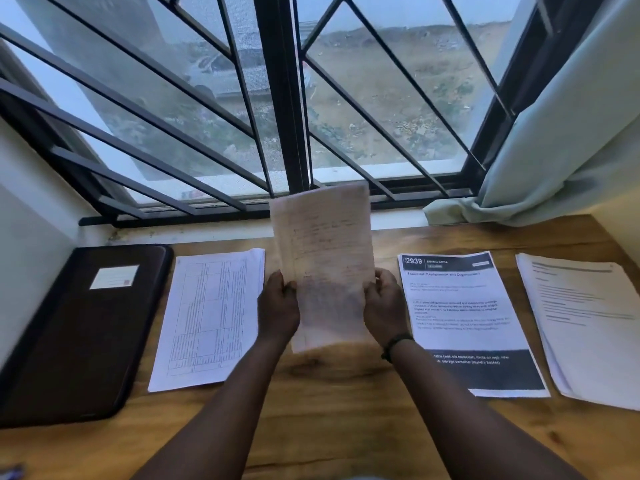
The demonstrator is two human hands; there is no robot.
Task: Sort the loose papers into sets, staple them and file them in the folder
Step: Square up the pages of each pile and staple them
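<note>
A set of handwritten lined papers [323, 251] stands upright above the middle of the wooden table [329, 410]. My left hand [278, 306] grips its left edge and my right hand [385, 308] grips its right edge. A dark brown folder [79, 334] with a white label lies shut at the far left. Beside it lies a set of papers printed with tables [207, 320]. To the right lie a printed sheet headed 2939 [467, 323] and, past it, a stack of white text pages [588, 323]. No stapler shows.
A barred window [277, 98] runs along the table's far edge. A pale curtain [554, 133] hangs at the back right, its hem resting on the table corner. A white wall [31, 244] closes the left side. A small bluish object [12, 472] peeks in at the bottom left.
</note>
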